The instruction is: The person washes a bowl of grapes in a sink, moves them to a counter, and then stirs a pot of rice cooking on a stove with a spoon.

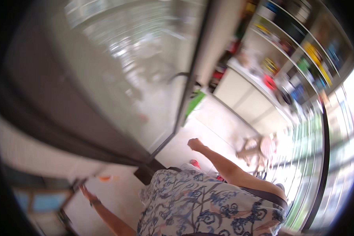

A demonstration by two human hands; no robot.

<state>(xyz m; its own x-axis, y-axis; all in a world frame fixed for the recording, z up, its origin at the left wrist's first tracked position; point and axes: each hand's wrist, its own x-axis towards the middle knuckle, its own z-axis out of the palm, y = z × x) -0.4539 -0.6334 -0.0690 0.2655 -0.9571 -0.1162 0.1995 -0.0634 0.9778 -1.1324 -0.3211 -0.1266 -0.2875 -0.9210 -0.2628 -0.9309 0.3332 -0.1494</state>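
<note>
My left hand [88, 193] is stretched out low on the left, fingers extended, with a dark band at the wrist. Its fingertips come close to a dark frame edge [76, 185]; blur hides whether they touch. My right hand [196, 144] hangs in front of me over the pale tiled floor [215, 126], its fingers curled in, and nothing shows in it. Between my hands, a large glass door [153, 97] in a dark frame stands ahead, with a dark lever handle [180, 75] well beyond my right hand. Reflections blur across its pane.
Behind the door edge is a green flat object [195, 103]. A white cabinet [242, 91] with crowded shelves [295, 59] above it stands at the upper right. A wooden stool [250, 150] is near the bright windows [306, 147]. An orange object [104, 178] lies on the left floor.
</note>
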